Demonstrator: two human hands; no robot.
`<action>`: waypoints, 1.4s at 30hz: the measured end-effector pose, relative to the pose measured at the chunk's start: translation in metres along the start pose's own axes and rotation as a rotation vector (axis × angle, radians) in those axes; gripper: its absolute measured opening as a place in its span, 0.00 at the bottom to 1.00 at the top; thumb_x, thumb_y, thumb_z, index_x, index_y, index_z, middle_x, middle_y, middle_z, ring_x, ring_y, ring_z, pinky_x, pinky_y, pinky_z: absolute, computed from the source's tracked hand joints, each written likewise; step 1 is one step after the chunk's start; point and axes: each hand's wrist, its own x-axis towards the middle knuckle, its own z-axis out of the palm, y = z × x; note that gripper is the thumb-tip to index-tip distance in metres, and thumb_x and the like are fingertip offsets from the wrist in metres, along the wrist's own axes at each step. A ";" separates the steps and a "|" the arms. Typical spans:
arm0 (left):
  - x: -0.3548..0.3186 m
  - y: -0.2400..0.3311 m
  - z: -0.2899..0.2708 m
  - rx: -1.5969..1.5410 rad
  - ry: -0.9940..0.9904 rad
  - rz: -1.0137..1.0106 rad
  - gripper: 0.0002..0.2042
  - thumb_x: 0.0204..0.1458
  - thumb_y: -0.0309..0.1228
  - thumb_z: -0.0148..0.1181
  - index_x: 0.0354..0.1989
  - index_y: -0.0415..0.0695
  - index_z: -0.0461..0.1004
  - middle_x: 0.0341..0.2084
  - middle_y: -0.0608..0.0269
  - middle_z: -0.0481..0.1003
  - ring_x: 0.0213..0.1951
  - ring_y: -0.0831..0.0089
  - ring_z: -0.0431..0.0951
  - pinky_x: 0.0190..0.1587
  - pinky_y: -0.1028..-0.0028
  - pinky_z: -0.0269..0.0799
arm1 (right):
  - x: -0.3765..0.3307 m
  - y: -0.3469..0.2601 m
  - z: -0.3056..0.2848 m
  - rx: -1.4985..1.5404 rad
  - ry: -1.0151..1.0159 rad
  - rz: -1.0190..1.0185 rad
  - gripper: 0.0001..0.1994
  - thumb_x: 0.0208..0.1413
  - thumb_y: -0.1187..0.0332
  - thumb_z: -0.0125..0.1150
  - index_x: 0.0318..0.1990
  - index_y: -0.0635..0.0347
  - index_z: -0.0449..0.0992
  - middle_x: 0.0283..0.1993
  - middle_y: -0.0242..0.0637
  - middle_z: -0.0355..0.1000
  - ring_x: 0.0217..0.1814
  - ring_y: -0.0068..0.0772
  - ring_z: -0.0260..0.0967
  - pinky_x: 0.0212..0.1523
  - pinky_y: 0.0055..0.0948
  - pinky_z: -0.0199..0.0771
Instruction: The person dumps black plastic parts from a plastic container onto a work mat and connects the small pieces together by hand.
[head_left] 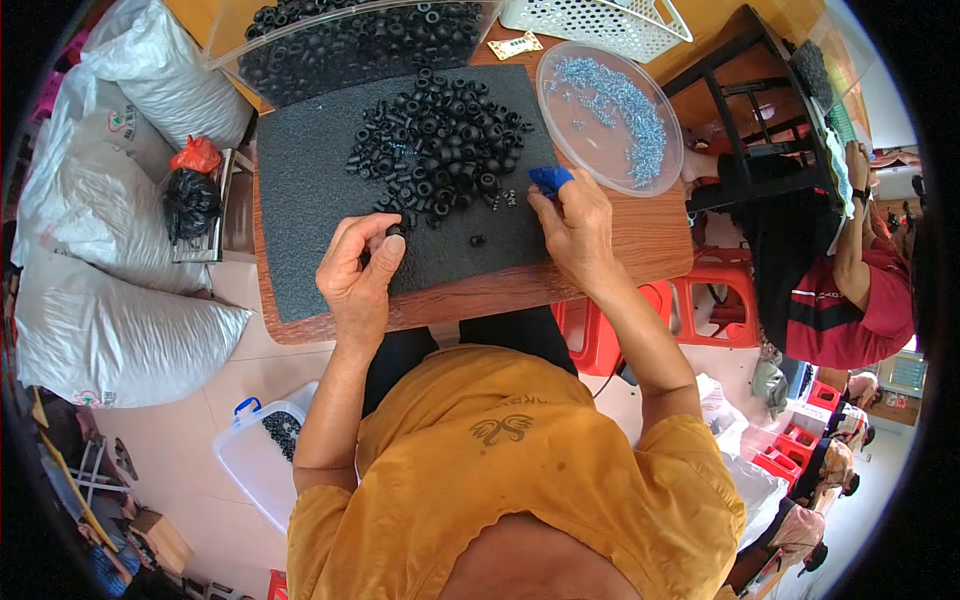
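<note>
My left hand is at the front left part of a dark grey foam mat, its thumb and fingers pinching a small black ring-like part. Over the mat's right edge, my right hand is closed around a small bright blue piece, whose kind I cannot make out. Between and beyond the hands lies a heap of small round black parts. Apart from the heap, one black part rests near the front of the mat. Several tiny shiny pieces lie at the heap's right edge.
Behind the mat stands a clear bin of black parts. A round clear tray of small bluish pieces sits right, near a white perforated basket. White sacks, red stools and a person in a red shirt surround the wooden table.
</note>
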 end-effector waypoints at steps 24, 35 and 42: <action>0.001 0.002 0.000 0.023 0.021 0.023 0.09 0.50 0.29 0.63 0.36 0.37 0.76 0.26 0.69 0.68 0.28 0.82 0.65 0.31 0.82 0.61 | -0.002 -0.010 0.027 -0.056 -0.011 -0.054 0.11 0.37 0.78 0.65 0.24 0.63 0.66 0.28 0.46 0.64 0.32 0.51 0.61 0.29 0.43 0.62; 0.002 0.001 0.000 0.020 0.016 0.048 0.09 0.49 0.28 0.63 0.36 0.37 0.77 0.26 0.69 0.68 0.28 0.82 0.65 0.31 0.82 0.61 | -0.010 -0.007 0.011 -0.022 0.011 0.096 0.09 0.40 0.82 0.61 0.30 0.64 0.68 0.29 0.45 0.67 0.32 0.50 0.62 0.30 0.42 0.62; 0.002 0.002 0.000 0.005 0.018 0.027 0.08 0.50 0.28 0.63 0.36 0.37 0.77 0.26 0.69 0.68 0.28 0.82 0.65 0.31 0.83 0.61 | 0.000 -0.011 0.015 0.051 -0.007 0.028 0.12 0.39 0.81 0.62 0.34 0.64 0.70 0.30 0.44 0.68 0.34 0.50 0.62 0.32 0.41 0.63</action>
